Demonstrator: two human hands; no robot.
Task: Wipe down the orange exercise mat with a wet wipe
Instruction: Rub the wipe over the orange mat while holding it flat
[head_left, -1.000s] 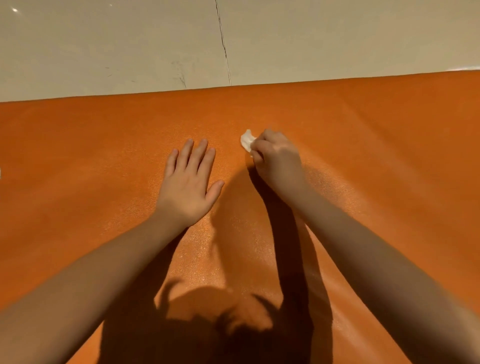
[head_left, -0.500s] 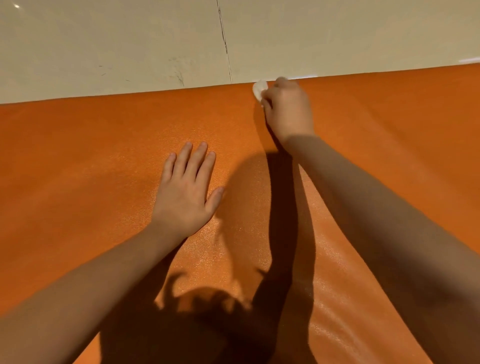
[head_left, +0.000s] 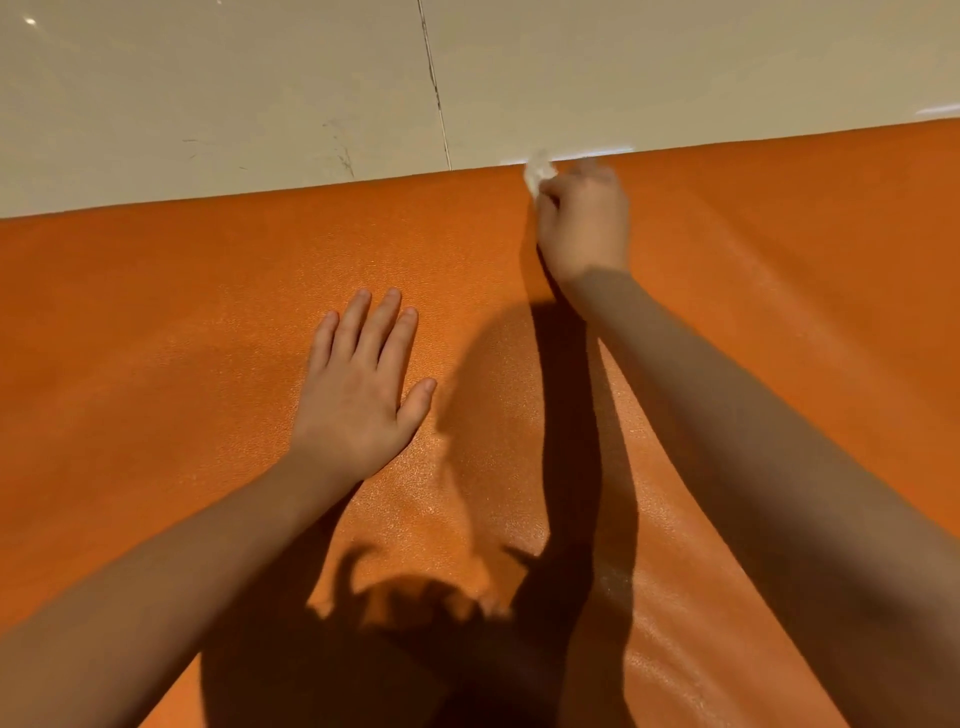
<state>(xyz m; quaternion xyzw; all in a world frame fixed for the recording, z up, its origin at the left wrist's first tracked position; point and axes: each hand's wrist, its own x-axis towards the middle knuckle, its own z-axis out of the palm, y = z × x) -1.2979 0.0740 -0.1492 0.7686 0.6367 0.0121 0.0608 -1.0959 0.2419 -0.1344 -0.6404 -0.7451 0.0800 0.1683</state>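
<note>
My right hand pinches limp wipe at mat's 12 o'clock edge; left hand flat, fingers straight, pinning soft mat.

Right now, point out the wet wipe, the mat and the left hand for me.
wet wipe (head_left: 536, 171): head view, white wad showing beyond the fingers.
mat (head_left: 156, 322): head view, bare orange surface at left.
left hand (head_left: 358, 395): head view, back of the hand.

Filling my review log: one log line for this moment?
right hand: grips wet wipe at mat far edge | left hand: flat on mat
</note>
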